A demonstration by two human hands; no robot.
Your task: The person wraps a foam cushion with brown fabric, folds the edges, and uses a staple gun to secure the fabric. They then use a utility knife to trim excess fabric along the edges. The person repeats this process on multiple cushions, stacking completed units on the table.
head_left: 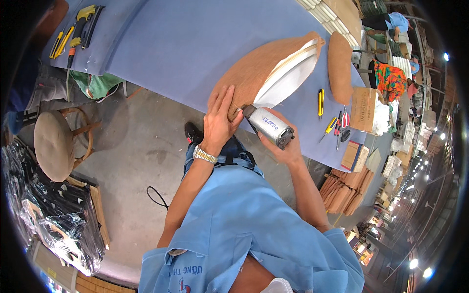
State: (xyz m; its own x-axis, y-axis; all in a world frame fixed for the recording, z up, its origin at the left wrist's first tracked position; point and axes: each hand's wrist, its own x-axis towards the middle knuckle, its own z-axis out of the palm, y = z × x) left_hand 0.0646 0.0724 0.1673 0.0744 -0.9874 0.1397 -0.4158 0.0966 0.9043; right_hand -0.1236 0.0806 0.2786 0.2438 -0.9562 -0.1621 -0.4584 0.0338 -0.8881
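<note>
A curved panel covered in brown fabric lies at the blue table's near edge, its white inner side facing right. My left hand grips the panel's near end, fingers over the brown cover and thumb by its edge. In my right hand is a silver staple gun, its nose close to the panel's near end and my left thumb. Whether the nose touches the fabric I cannot tell.
On the blue table lie a second brown padded piece, a yellow cutter, scissors and screwdrivers. Another staple gun rests at far left. A cardboard box stands right; a round stool stands left.
</note>
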